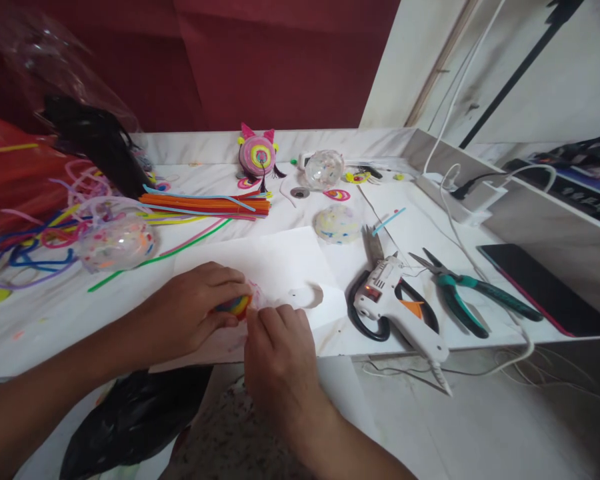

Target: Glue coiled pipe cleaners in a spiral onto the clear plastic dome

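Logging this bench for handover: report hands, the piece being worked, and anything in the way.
Left hand gripping rainbow-striped piece. Right hand close beside it, grip unclear. White paper below. Glue gun lies right, apart from both hands.

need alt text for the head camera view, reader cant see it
A person's left hand holds a small multicoloured piece over white paper, with the right hand at its edge. To the right lie a glue gun, scissors and pliers; farther back are colourful pipe cleaners and a round pink figure with pointed ears.
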`<state>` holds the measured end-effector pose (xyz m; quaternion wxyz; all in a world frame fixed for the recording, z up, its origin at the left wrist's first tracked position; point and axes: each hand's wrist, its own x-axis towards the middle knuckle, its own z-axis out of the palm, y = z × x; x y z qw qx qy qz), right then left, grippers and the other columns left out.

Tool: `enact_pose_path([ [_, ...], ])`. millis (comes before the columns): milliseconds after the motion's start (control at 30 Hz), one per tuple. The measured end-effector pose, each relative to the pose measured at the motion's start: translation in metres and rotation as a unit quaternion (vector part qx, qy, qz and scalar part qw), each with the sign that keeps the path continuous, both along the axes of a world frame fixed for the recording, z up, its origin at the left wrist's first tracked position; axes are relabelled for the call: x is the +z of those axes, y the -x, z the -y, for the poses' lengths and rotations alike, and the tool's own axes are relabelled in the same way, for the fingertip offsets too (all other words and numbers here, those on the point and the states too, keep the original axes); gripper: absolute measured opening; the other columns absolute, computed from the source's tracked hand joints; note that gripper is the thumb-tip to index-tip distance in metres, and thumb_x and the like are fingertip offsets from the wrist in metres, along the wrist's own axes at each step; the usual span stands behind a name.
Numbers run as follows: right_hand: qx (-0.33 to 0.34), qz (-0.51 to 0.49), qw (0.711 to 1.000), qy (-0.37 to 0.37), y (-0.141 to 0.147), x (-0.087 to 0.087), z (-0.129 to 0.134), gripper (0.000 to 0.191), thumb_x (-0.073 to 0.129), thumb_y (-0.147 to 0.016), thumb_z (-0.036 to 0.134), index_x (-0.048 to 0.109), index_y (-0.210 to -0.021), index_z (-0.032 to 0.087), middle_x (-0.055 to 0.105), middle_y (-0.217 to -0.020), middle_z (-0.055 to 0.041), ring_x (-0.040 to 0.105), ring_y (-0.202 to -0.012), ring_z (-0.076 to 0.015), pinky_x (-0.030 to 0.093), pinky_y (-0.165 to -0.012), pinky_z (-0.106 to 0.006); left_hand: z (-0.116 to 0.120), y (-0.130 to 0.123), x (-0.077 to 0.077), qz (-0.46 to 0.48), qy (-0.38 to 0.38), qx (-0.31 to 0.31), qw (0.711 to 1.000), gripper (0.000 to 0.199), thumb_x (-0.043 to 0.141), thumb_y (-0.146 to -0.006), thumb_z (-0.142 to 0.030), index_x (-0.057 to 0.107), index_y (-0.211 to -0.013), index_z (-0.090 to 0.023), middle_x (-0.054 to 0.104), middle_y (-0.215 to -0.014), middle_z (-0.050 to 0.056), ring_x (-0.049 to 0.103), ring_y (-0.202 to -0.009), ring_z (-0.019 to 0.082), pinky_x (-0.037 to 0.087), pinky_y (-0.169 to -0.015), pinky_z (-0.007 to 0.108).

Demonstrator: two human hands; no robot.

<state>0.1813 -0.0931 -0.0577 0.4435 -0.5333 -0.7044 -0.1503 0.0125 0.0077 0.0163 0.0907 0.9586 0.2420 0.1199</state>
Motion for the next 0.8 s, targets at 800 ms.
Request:
enact_pose_path([
  [800,0.049,-0.078,0.992,0.084,-0.009,-0.005,0.008,0.028,0.045,-0.106,0.005,0.069,-0.097,0.017,0.066,-0.083,-0.0042,0.054,-0.076,-0.0213,0.039,-0.069,-0.037,0.004,0.0,0.006,-0.011,0.03,0.031,0.999,0.032,0.058,-0.1,-0.027,0.077,-0.126,-0.025,0.078,-0.125,0.01,0.072,-0.115,0.028,0.061,-0.103,0.044],
])
